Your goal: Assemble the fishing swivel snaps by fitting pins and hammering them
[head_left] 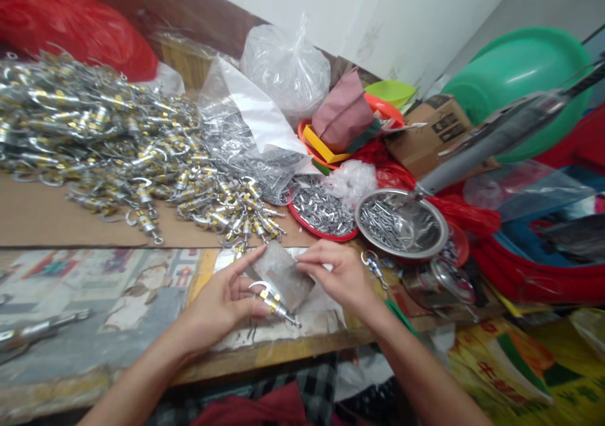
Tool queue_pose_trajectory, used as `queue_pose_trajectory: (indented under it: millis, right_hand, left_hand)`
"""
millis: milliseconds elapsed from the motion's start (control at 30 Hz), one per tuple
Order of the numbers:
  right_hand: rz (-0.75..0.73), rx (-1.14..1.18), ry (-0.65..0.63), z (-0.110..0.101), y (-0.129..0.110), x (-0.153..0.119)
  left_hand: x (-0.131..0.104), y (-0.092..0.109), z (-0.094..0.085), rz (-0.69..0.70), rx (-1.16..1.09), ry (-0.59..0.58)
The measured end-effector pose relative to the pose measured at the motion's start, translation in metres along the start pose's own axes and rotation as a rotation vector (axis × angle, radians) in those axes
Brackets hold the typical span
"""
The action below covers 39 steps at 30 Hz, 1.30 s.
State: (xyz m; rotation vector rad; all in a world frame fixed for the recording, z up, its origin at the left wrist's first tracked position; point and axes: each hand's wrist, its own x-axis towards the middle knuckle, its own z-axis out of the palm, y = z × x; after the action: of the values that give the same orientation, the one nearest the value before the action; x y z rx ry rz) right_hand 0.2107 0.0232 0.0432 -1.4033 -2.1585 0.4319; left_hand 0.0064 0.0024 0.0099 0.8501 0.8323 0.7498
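Observation:
My left hand (228, 309) is closed on a small metal hook fitting (271, 299), with a silver body, yellow bands, a curved white-silver hook and a ring at its lower end. Beneath and behind it, a grey metal block (283, 275) lies on the bench front between my hands. Over the block's right side, my right hand (340, 275) has thumb and forefinger pinched together; what they hold is too small to make out. Another hook fitting (375, 268) lies just right of my right hand. Many similar fittings (108, 130) are heaped at the back left.
A red dish (295, 215) of small metal clips stands behind my hands, beside a steel bowl (439, 221) of metal pins. A grey-handled tool (496, 137) slants above the bowl. Pliers-like metal (42, 330) lies at left. Plastic bags (286, 67) and a green basin (524, 86) stand behind.

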Motion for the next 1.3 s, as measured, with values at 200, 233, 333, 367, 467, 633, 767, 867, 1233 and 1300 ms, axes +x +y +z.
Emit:
queue_pose_trajectory:
  millis: [200,233,333,367,467,633,767,867,1233,1300]
  right_hand:
    - [-0.23,-0.186,-0.344,-0.002,-0.036,-0.014]
    - [-0.233,-0.156,-0.364,-0.001,-0.037,-0.013]
    - [-0.211,0.032,-0.356,0.006,-0.037,-0.007]
    - [-0.176,0.103,-0.337,0.011,-0.038,-0.005]
    - [0.001,0.227,-0.236,0.022,-0.04,0.0]
    - [0.097,0.204,-0.116,0.032,-0.044,-0.005]
    - [0.08,0.143,0.046,0.037,-0.049,-0.022]
    - [0.111,0.152,0.1,0.039,-0.051,-0.025]
    - [0.19,0.215,0.123,0.044,-0.054,-0.021]
    - [0.156,0.272,0.144,0.041,-0.052,-0.025]
  left_hand:
    - [0.0,0.002,0.0,0.003,0.009,-0.007]
    - [0.0,0.002,0.0,0.006,0.013,-0.011]
    - [0.0,0.004,0.001,0.004,0.018,-0.016]
    - [0.001,0.005,0.001,0.002,0.019,-0.015]
    - [0.001,0.007,0.002,0.002,0.017,-0.017]
    - [-0.001,0.007,0.002,-0.005,0.017,-0.014]
    - [-0.001,0.004,0.001,0.009,-0.004,-0.011]
    - [0.0,0.002,0.0,0.013,-0.007,-0.024]
    - [0.001,0.003,0.0,0.028,0.02,-0.036]
    - [0.001,0.002,-0.001,0.03,0.024,-0.031]
